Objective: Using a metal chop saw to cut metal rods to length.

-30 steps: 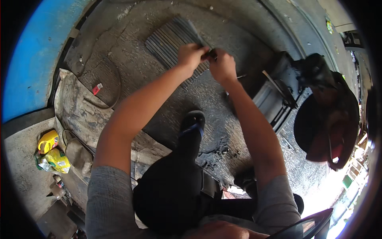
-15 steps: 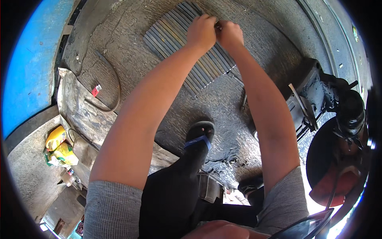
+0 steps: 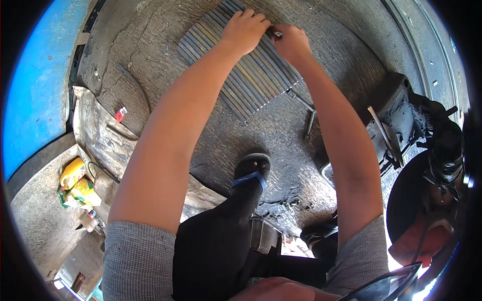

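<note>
A row of dark metal bars (image 3: 236, 90) lies side by side on the rough floor in front of me, forming a slanted panel with pale marks along its near ends. My left hand (image 3: 245, 31) rests flat over the far part of the bars, fingers stretched and slightly apart. Close beside it, my right hand (image 3: 292, 41) is closed at the bars' right edge. A small dark piece with a whitish spot shows between its fingers; I cannot make out its kind. A thin bent metal tool (image 3: 311, 120) touches or lies just beside the bars' near right corner.
A black greasy machine (image 3: 396, 108) stands to the right. On the left lie a curved hose (image 3: 138, 83), a small red-and-white packet (image 3: 120, 114) and a crumpled sheet (image 3: 93, 118). Yellow bags (image 3: 79, 185) sit farther down. My sandalled foot (image 3: 253, 168) is below the bars.
My left hand has shifted slightly left and its fingers have spread over the bars. My right hand has turned a little, and the bent metal tool shows more fully.
</note>
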A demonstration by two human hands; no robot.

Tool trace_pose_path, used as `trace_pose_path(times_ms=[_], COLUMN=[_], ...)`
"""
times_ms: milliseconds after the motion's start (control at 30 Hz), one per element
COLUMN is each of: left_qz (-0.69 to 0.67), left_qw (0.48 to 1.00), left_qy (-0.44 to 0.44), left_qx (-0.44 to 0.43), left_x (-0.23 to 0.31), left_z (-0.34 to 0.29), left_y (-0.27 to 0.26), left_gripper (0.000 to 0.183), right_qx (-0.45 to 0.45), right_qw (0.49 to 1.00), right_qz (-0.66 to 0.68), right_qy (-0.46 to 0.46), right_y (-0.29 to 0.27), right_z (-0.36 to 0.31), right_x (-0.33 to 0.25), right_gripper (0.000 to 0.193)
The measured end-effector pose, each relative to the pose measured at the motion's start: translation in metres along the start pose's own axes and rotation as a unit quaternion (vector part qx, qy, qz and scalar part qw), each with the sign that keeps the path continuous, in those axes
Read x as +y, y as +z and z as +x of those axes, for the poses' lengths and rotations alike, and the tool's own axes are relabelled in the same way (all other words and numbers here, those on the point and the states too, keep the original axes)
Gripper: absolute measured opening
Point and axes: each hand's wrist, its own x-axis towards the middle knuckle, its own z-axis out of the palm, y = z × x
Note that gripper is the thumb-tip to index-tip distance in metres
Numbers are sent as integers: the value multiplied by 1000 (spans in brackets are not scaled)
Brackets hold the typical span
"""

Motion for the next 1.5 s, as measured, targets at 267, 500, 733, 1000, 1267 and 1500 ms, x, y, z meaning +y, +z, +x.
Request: trace_pose_path(times_ms=[267, 500, 733, 1000, 1267, 1500], left_qz=[-25, -16, -15, -68, -53, -75], left_qw=[999, 989, 989, 986, 998, 996], left_qy=[-2, -48, -45, -71, -28, -36], left_qx=[27, -143, -141, -132, -20, 41], left_x=[2, 4, -1, 0, -3, -1], left_z=[-1, 5, 7, 10, 2, -1], left_y=[0, -16, -8, -17, 0, -6], left_gripper=[22, 34, 33, 31, 24, 18], right_qx=[-48, -53, -47, -39, -21, 15], right_qw=[998, 998, 999, 999, 999, 999], right_qz=[8, -22, 10, 3, 26, 21], right_qy=[-34, -29, -11, -6, -18, -28], right_y=[-11, -15, -14, -13, -8, -3], right_z=[0, -10, -10, -9, -7, -9], right_x=[17, 12, 11, 10, 13, 8], right_gripper=[23, 21, 19, 19, 17, 17])
